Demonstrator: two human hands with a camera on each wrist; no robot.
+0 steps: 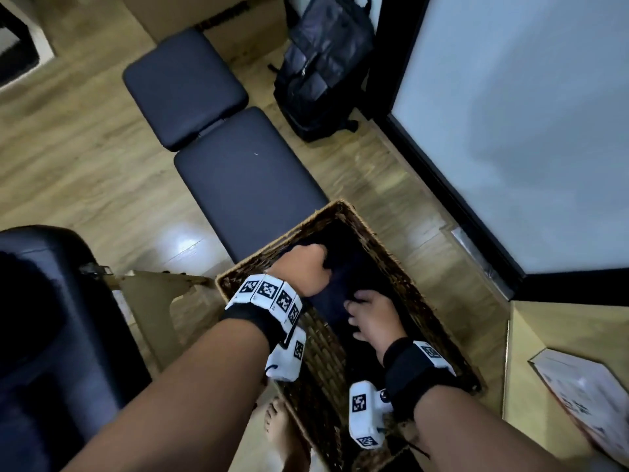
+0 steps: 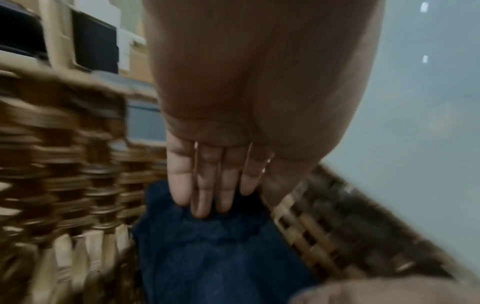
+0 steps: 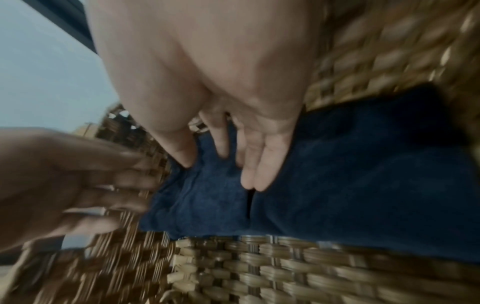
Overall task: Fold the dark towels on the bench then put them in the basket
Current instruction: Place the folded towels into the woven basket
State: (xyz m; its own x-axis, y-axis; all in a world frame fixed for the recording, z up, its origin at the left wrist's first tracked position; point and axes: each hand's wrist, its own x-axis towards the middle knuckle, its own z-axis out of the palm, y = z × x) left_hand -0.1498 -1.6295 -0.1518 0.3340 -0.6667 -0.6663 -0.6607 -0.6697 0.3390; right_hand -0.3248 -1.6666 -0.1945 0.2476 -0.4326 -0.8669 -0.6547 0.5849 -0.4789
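Wood floor (image 1: 85, 172); wicker basket (image 1: 401, 267) at near end of bench (image 1: 245, 178). Dark towel (image 1: 350, 277) lies inside basket. Left hand (image 1: 303, 267), fingers (image 2: 205, 185) straight, together, presses towel's far end; right hand (image 1: 374, 318), fingers (image 3: 259, 164) slightly spread, presses near end.

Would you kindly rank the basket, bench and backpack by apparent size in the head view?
1. basket
2. bench
3. backpack
The basket is nearest the camera, so its lead over the bench is unsure.
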